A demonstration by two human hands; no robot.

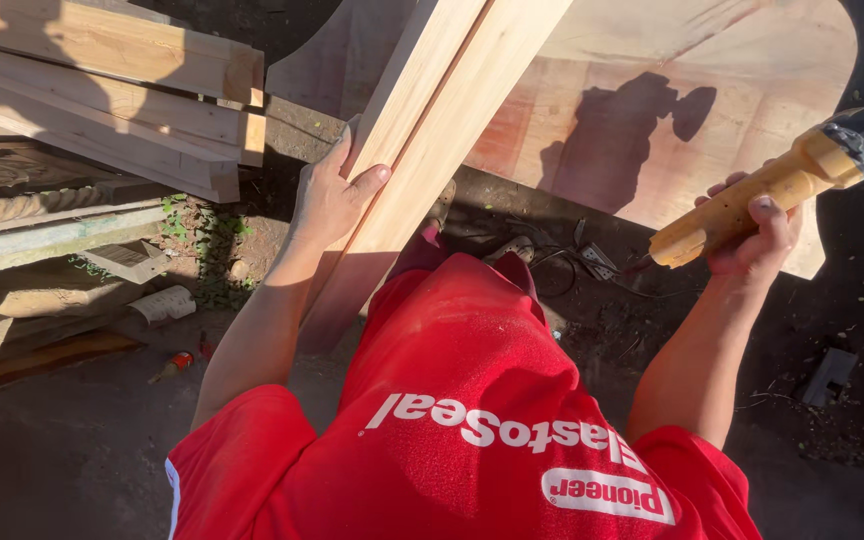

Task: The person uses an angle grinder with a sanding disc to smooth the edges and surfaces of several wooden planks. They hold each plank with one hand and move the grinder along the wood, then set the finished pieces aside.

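Observation:
My left hand [330,195] grips the edge of a long pale wooden plank [432,120] that stands tilted in front of me, thumb on its face. My right hand [752,235] holds a dust-covered yellow power tool [782,180] with a dark grey head, raised to the right of the plank. The tool's shadow falls on a large rounded plywood panel [652,110] behind. My red shirt [472,420] fills the lower part of the view.
A stack of wooden boards [122,90] lies at the upper left, with carved wood pieces [12,205] below it. Cables and a plug [582,262] lie on the dark dirt ground. A small red-capped object [177,365] lies at the left.

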